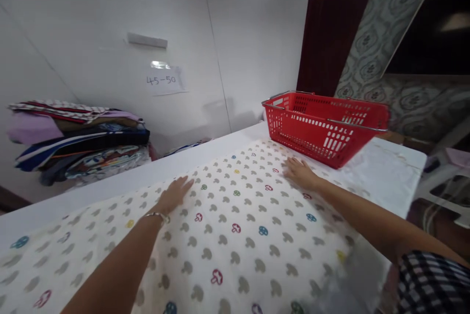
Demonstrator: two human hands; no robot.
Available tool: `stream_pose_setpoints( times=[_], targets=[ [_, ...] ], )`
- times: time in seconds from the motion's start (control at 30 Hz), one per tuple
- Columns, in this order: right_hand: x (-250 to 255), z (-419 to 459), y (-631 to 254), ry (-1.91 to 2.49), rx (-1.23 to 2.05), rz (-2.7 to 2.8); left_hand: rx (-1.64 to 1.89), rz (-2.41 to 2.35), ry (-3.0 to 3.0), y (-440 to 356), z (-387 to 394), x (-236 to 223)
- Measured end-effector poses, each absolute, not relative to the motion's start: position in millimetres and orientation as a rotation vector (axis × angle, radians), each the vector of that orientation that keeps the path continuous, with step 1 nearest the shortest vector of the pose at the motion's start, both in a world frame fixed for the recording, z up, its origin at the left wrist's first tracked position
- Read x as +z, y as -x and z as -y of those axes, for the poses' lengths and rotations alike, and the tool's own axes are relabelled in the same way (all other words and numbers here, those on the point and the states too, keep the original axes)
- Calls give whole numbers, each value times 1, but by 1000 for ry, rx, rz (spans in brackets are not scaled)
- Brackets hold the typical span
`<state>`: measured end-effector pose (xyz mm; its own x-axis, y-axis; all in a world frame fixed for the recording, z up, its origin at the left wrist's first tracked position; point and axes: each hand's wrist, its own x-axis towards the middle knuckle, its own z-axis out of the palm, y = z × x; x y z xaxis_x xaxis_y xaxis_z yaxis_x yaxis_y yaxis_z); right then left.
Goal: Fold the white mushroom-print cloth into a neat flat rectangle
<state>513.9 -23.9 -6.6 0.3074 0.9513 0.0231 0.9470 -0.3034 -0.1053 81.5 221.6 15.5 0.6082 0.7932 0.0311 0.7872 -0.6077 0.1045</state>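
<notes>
A white cloth printed with grey and coloured mushrooms (235, 226) lies spread over a white table. My left hand (175, 192) rests flat on it near the far edge, fingers stretched out, with a bracelet at the wrist. Further right, my right hand (301, 173) presses on the same cloth with its fingers extended, close to the front of a red plastic basket (312, 130). Neither hand grips anything. The basket's base touches the table by the cloth's far right end.
The white table (394, 172) shows bare at the right and along the wall. Folded clothes (81, 143) are stacked at the left. A paper marked 45-50 (167, 80) is taped to the wall. Beyond the right edge stands a white plastic chair or stool (446, 191).
</notes>
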Motion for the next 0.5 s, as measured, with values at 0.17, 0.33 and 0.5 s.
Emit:
stream_pose_setpoints(
  times=[0.17, 0.33, 0.5],
  targets=[
    [-4, 61, -525, 2576, 124, 1668, 86, -1251, -2687, -85, -164, 43],
    [-5, 104, -525, 2495, 32, 1609, 154, -757, -2950, -59, -45, 34],
    [1, 185, -557, 2435, -16, 1138, 346, -388, -3160, -15, 49, 15]
  ],
)
